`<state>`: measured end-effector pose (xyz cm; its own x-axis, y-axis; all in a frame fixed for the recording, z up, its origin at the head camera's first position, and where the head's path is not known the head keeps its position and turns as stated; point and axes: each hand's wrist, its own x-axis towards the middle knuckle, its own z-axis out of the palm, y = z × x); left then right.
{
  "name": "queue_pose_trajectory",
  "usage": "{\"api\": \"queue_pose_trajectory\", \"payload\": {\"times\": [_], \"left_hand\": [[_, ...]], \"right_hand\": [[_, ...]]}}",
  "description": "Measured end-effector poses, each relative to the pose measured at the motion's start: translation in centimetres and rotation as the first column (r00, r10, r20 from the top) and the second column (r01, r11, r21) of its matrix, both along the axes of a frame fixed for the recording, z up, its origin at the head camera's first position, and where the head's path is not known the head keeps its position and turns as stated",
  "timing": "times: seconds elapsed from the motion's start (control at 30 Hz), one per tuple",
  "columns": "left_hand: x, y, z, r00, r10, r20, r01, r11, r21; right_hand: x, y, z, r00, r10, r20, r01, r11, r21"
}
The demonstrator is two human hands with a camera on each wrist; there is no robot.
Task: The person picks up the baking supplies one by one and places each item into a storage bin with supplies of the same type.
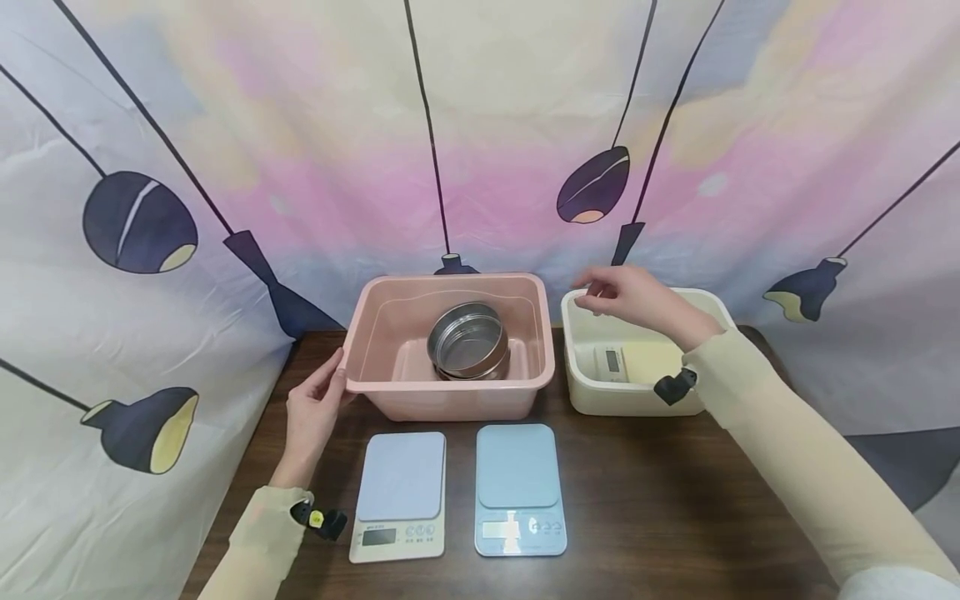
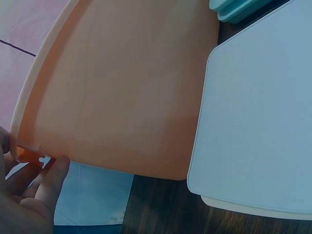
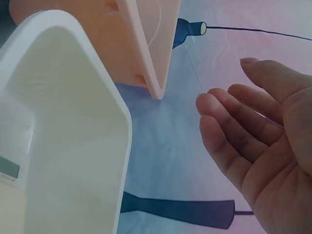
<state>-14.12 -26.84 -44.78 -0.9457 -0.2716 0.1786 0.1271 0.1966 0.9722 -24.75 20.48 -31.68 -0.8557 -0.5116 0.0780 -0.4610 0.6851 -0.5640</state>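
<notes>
My left hand grips the left rim of a pink plastic basin. In the left wrist view its fingers and thumb sit at the rim's corner. Stacked round metal pans lie inside the basin, right of its middle. My right hand hovers above the back left rim of a cream plastic bin, holding nothing. The right wrist view shows its fingers loosely bent, apart from the bin. Within that bin lies a kitchen scale with a pale yellow top.
Two kitchen scales lie in front of the basin on the dark wooden table: a white one with a lilac-blue top and a light blue one. Behind the containers hangs a cloth printed with lamps.
</notes>
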Motion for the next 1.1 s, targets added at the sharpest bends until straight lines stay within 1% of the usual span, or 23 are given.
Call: {"api": "queue_pose_trajectory", "payload": {"times": [0.13, 0.23, 0.37, 0.43, 0.67, 0.77, 0.93, 1.1], "left_hand": [[0.0, 0.0, 0.0, 1.0, 0.003, -0.005, -0.003, 1.0, 0.005], [0.0, 0.1, 0.0, 1.0, 0.003, 0.004, -0.003, 1.0, 0.014], [0.1, 0.1, 0.0, 1.0, 0.002, 0.027, -0.002, 1.0, 0.001], [0.1, 0.0, 0.0, 0.999, 0.002, 0.035, -0.001, 1.0, -0.009], [0.2, 0.1, 0.1, 1.0, 0.005, 0.031, -0.005, 1.0, 0.005], [0.2, 0.1, 0.0, 0.999, 0.002, 0.034, -0.002, 1.0, 0.0], [0.0, 0.0, 0.0, 1.0, 0.006, 0.02, -0.006, 1.0, 0.007], [0.1, 0.0, 0.0, 1.0, 0.002, 0.01, -0.002, 1.0, 0.007]], "right_hand": [[0.8, 0.9, 0.0, 1.0, -0.009, -0.014, 0.009, 1.0, -0.002], [1.5, 1.8, 0.0, 0.999, -0.038, -0.007, 0.038, 0.999, 0.01], [2.4, 3.0, 0.0, 0.997, -0.083, -0.007, 0.083, 0.996, 0.022], [2.9, 3.6, -0.1, 0.996, -0.092, -0.016, 0.092, 0.995, 0.025], [4.4, 5.8, -0.3, 0.99, -0.112, -0.081, 0.115, 0.993, 0.034], [4.9, 6.7, -0.7, 0.987, -0.114, -0.114, 0.119, 0.992, 0.04], [5.6, 8.5, -1.5, 0.981, -0.13, -0.146, 0.139, 0.989, 0.056], [6.5, 10.5, -2.4, 0.975, -0.167, -0.144, 0.177, 0.982, 0.062]]}}
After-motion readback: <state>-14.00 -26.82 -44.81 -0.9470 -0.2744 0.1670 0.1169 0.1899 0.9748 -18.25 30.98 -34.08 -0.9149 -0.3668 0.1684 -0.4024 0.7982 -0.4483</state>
